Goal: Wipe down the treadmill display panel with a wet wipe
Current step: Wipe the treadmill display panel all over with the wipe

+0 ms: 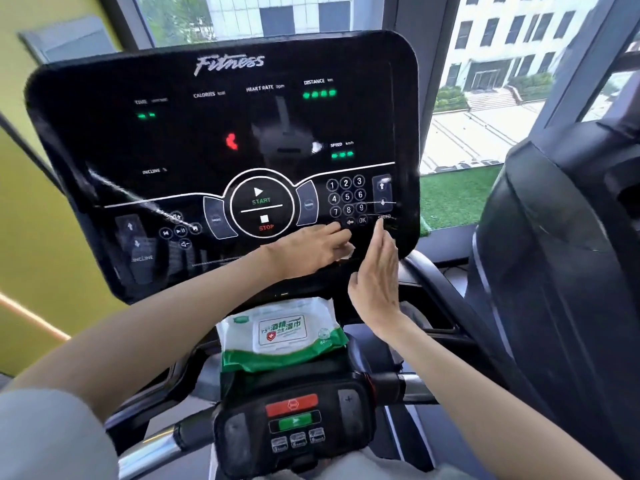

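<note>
Bottom centre: handlebar control pod (pixel 242 431) with red button (pixel 292 404) above green button (pixel 294 421). Just beyond it, a green-and-white wipe pack (pixel 282 336) lies on the console ledge, label up, flap closed.

Right hand (pixel 377 282), right of centre: held on edge, palm facing left, fingers straight and together, holding nothing. Its fingertips (pixel 381 230) reach the SPEED label at the panel's lower right; contact not discernible.

Left hand (pixel 308 249): forearm crosses from lower left, fingers nearly straight, pressing the wet wipe (pixel 347 252) flat on the display panel (pixel 207 140) just below the number keypad (pixel 346 197). Only a white corner of the wipe shows past the fingers.

Panel black, tilted, green readouts lit. Behind it: window (pixel 485 81), buildings.
</note>
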Tool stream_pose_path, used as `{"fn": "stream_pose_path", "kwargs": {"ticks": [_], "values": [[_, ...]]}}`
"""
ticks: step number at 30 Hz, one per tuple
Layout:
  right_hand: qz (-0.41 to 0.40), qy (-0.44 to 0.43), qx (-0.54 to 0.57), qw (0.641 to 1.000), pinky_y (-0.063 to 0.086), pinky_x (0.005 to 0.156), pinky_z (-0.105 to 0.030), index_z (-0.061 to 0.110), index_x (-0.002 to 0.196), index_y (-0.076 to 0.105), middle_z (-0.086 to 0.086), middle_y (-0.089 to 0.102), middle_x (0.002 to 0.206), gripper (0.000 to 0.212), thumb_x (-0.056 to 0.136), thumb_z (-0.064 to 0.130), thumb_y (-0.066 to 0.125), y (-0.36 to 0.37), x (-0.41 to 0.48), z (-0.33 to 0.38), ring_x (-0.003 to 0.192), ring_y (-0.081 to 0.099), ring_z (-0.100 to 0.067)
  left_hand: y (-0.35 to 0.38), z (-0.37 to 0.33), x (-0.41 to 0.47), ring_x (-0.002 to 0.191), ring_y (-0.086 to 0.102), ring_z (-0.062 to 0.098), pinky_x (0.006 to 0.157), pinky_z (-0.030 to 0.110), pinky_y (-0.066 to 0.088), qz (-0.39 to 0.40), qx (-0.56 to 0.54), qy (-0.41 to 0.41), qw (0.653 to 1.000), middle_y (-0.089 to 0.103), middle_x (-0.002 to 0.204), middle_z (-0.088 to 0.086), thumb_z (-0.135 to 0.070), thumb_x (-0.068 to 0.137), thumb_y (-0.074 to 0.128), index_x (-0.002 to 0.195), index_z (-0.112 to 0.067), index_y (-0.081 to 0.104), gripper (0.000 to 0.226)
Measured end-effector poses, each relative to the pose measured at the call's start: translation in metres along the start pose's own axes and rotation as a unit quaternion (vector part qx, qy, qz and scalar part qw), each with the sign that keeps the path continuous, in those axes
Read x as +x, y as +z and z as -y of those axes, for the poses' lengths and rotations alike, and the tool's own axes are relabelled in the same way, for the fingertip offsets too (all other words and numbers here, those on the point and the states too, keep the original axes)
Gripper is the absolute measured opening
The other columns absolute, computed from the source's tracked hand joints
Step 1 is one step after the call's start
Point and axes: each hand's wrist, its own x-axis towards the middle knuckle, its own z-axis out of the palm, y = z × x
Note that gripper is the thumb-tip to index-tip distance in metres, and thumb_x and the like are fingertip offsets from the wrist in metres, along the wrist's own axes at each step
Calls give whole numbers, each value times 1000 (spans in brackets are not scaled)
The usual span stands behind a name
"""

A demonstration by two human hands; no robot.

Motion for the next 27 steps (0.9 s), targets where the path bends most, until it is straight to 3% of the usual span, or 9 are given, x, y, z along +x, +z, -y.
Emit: {"fn": "stream_pose_path", "kwargs": {"ticks": [7,14,17,21,23,24,27], "values": [[34,-74,-2,997,30,109,-48,-3,145,12,-20,34,136,85,73,-9,56,24,-2,49,128,35,-34,2,6,-68,80,54,16,68,24,46,-20,-2,-31,999,59,94,-1,-7,78,57,114,-14,63,37],[70,-122,4,990,18,115,-46,-1,146,10,-19,30,139,84,74,-10,53,52,-15,100,129,33,-37,8,8,-156,78,54,18,34,23,38,4,-100,-165,981,52,91,4,6,66,64,114,-12,63,51],[71,-142,14,987,23,114,-47,-3,146,11,-19,33,137,86,71,-14,51,60,-21,120,126,36,-36,8,13,-197,76,52,18,34,20,33,12,-131,-227,965,39,93,2,9,66,63,115,-16,60,55],[66,-156,17,985,22,114,-48,-4,144,15,-22,35,136,86,67,-16,50,67,-22,140,126,37,-39,1,34,-237,66,54,24,40,24,41,-71,-156,-341,924,52,90,14,11,73,61,113,-12,64,46],[54,-160,20,985,25,113,-48,-6,143,18,-24,38,134,84,66,-17,49,69,-20,147,125,38,-38,-10,50,-239,67,52,25,49,30,47,-159,-143,-426,879,53,91,18,8,82,57,115,-9,65,38],[49,-163,20,985,27,111,-48,-7,143,19,-24,39,133,82,66,-17,49,69,-19,150,124,39,-38,-18,58,-238,68,50,21,55,28,46,-223,-151,-491,828,53,88,15,2,86,58,114,-9,66,31],[32,-173,17,984,27,112,-47,-7,142,22,-24,40,133,82,66,-17,51,64,-9,154,123,39,-37,-45,82,-233,65,43,3,64,7,37,-406,-206,-657,601,45,80,-5,-16,90,60,102,-6,72,19]]}}
